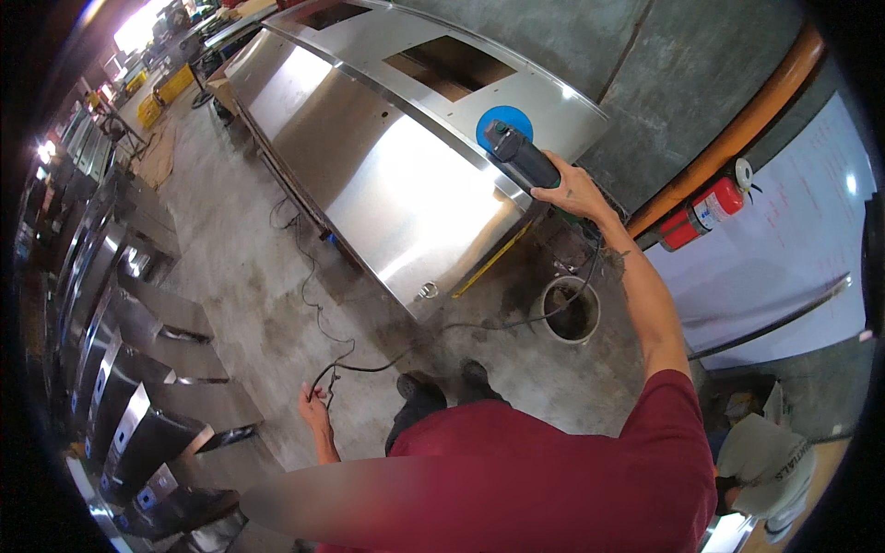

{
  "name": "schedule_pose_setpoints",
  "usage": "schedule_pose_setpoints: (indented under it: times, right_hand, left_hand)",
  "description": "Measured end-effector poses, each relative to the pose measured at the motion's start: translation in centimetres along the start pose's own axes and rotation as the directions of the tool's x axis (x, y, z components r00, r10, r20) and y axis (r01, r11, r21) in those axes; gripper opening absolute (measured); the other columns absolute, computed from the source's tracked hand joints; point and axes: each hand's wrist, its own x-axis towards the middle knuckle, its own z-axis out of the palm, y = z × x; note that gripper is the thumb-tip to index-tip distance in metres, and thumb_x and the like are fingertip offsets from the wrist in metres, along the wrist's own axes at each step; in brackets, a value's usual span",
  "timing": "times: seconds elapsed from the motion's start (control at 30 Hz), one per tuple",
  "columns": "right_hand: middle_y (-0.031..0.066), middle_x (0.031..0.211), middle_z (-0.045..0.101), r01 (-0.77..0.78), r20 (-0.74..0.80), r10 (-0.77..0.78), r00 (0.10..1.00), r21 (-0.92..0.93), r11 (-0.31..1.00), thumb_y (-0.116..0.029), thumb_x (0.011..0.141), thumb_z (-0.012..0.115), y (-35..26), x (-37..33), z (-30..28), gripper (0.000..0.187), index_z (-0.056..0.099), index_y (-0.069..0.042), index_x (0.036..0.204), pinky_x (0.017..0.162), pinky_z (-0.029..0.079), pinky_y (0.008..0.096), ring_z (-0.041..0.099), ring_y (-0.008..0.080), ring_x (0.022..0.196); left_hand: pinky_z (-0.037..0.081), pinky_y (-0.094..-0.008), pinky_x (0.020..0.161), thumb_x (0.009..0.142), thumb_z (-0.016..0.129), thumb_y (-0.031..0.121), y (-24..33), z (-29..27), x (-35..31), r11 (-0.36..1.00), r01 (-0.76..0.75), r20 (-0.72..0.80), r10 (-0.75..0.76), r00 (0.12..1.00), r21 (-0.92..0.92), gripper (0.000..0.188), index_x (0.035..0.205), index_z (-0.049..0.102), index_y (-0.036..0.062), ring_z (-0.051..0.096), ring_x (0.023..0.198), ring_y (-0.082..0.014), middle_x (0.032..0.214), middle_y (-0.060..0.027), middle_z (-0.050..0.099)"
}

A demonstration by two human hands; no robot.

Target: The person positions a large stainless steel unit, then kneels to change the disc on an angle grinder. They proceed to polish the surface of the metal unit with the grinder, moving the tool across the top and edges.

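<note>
My right hand (575, 194) is closed around the dark body of an angle grinder (530, 166), its arm stretched far forward. The grinder's blue disc (513, 120) is over the ridge of a large shiny sheet-metal housing (369, 175); whether it touches the metal I cannot tell. Down at the left, my left hand (315, 412) has its fingers closed on a black power cord (373, 370). From there the cord runs across the floor and over a bucket towards the grinder. Rectangular cut-outs pierce the housing's far face, and a small metal ring (428, 290) is on its near corner.
A white bucket (593, 330) stands right of my feet. Stacked bent metal parts (198, 401) line the left side. A red fire extinguisher (708, 212), an orange pipe (737, 138) and a whiteboard (784, 267) are at the right. Thin cable (312, 286) trails over the concrete floor.
</note>
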Motion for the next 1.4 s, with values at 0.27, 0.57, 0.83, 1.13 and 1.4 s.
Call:
schedule_pose_setpoints:
  times: [0.27,0.57,0.83,1.13,1.4]
  right_hand:
    - [0.0253,0.129,0.072,0.03,0.041,-0.031,0.999,0.024,0.999,-0.039,0.081,0.086,1.9,-3.1,-1.7,0.087,0.052,-0.005,0.154,0.101,0.054,0.044,0.072,0.0363,0.116]
    - [0.027,0.118,0.075,0.089,-0.01,-0.089,0.996,0.05,0.995,-0.04,0.081,0.084,3.1,-5.3,-2.4,0.086,0.051,-0.004,0.152,0.095,0.056,0.0461,0.074,0.0405,0.109]
    - [0.022,0.117,0.073,0.13,-0.344,-0.017,0.939,0.308,0.942,-0.036,0.088,0.084,-0.2,-8.1,-1.6,0.085,0.046,0.002,0.154,0.091,0.056,0.0397,0.075,0.0336,0.099]
    - [0.013,0.09,0.064,-0.12,0.102,0.073,0.992,0.937,0.327,-0.032,0.093,0.078,-10.1,-16.2,9.2,0.055,0.046,-0.003,0.126,0.062,0.061,0.0412,0.071,0.0255,0.067]
    - [0.0132,0.092,0.064,-0.293,0.294,-0.07,0.953,0.956,0.022,-0.037,0.097,0.071,-25.4,-15.1,20.1,0.046,0.053,0.001,0.114,0.071,0.065,0.0417,0.072,0.0241,0.076]
  left_hand:
    - [0.045,-0.0307,0.067,0.112,0.052,0.05,1.2,4.2,-7.0,0.986,-0.158,0.093,0.153,0.984,0.05,0.056,0.087,0.064,0.0007,0.054,0.071,-0.0124,0.074,-0.0036,0.062]
    - [0.043,-0.0314,0.066,0.112,0.053,0.048,-0.6,6.3,-11.2,0.982,-0.169,0.079,0.162,0.984,0.085,0.056,0.084,0.065,0.0007,0.053,0.07,-0.0111,0.07,-0.0025,0.062]
    - [0.045,-0.0304,0.067,0.108,0.063,0.041,-0.1,5.2,-14.9,0.986,-0.152,0.066,0.147,0.987,0.075,0.043,0.089,0.067,0.0022,0.056,0.072,-0.0105,0.073,-0.0018,0.064]
    - [0.052,-0.0347,0.085,0.089,0.086,0.035,12.3,2.0,-18.6,0.98,-0.088,0.725,-0.069,0.685,0.177,0.054,0.134,0.067,0.0126,0.063,0.106,-0.0179,0.119,-0.0131,0.068]
    - [0.03,-0.0478,0.125,0.101,0.071,0.039,22.5,6.3,-21.1,0.812,-0.547,0.577,0.552,0.602,-0.206,0.089,0.162,0.024,-0.0038,0.04,0.15,-0.0435,0.16,-0.03,0.04]
